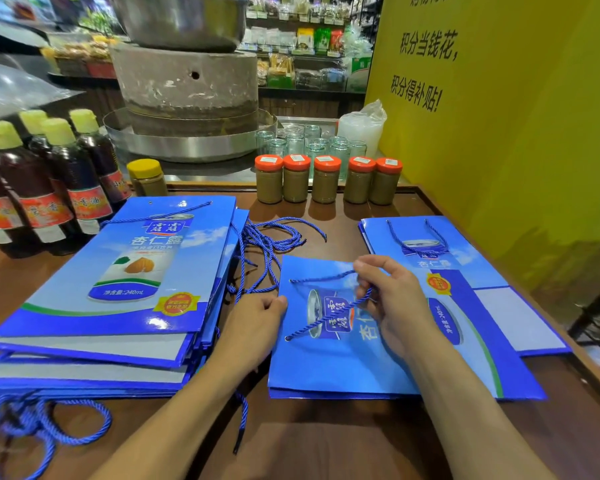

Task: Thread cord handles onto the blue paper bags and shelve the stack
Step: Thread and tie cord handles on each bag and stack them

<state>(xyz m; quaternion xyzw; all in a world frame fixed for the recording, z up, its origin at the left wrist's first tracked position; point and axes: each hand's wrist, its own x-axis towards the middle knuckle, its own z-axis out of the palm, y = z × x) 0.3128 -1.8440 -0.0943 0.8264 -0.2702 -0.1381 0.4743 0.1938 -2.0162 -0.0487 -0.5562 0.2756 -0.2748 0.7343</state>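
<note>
Wooden tabletop [326,445], right hand [392,303] pinching cord handle [326,322] on blue bag [326,368], left hand [253,327] gripping its left edge

Your right hand [394,303] hides the cord [321,319] where it pinches it. Your left hand [253,330] at the bag [326,368] edge: grip not discernible. At 8 o'clock, the frame edge cuts off cord loops [21,419]. Shelf goods [305,38] at 12 o'clock: illegible.

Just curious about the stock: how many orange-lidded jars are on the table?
5 orange-lidded jars, side by side in a row at the table's far edge, behind the cords; none appears hidden.
</note>
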